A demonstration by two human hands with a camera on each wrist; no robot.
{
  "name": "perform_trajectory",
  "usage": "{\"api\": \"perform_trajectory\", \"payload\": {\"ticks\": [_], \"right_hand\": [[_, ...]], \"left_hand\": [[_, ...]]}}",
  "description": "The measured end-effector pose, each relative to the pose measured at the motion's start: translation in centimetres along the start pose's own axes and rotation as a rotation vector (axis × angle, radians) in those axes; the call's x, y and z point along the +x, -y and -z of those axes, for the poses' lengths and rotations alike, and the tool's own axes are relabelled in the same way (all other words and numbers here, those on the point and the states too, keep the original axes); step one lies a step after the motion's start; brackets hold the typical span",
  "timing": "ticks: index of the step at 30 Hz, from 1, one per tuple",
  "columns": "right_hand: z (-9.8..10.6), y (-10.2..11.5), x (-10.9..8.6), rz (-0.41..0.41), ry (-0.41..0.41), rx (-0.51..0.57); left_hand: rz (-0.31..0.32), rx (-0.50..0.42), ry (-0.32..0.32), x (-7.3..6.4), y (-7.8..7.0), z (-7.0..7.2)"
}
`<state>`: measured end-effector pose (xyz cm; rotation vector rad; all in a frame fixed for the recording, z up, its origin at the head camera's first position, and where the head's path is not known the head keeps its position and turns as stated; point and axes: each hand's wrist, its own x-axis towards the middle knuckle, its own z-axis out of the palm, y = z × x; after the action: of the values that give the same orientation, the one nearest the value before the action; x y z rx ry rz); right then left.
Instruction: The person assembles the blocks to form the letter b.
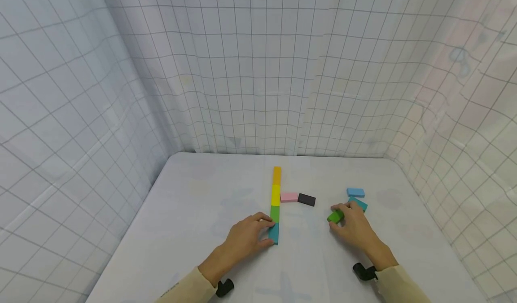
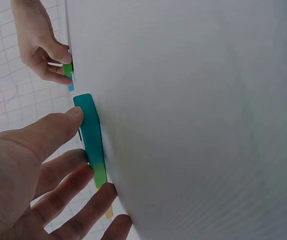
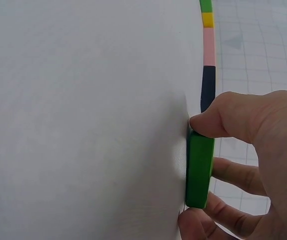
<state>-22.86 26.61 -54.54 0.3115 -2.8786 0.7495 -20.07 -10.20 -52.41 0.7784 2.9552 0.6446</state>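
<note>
A straight row of blocks runs away from me: an orange block (image 1: 277, 176), a yellow block (image 1: 275, 195), a green block (image 1: 274, 214) and, nearest, a teal block (image 2: 90, 131). My left hand (image 1: 247, 236) lies along the row's left side, its thumb at the near end of the teal block and its forefinger by the seam with the green one. At the right, my right hand (image 1: 352, 224) pinches another green block (image 3: 200, 170) between thumb and fingers, close over the table. Partly hidden behind that hand is a second teal block (image 1: 359, 203).
A pink block (image 1: 289, 197) extends sideways from the yellow one, and a black block (image 1: 306, 199) meets its right end at a slant. Beyond my right hand lies a light blue block (image 1: 356, 192). Gridded white curtains (image 1: 258, 69) surround the white table (image 1: 202, 191).
</note>
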Motion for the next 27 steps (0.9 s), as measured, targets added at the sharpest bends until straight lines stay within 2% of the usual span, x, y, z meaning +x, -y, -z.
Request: {"api": "perform_trajectory", "payload": {"ticks": [27], "right_hand": [[-0.2, -0.04, 0.43, 0.032, 0.006, -0.011]], "left_hand": [[0.001, 0.009, 0.008, 0.18, 0.13, -0.12]]}}
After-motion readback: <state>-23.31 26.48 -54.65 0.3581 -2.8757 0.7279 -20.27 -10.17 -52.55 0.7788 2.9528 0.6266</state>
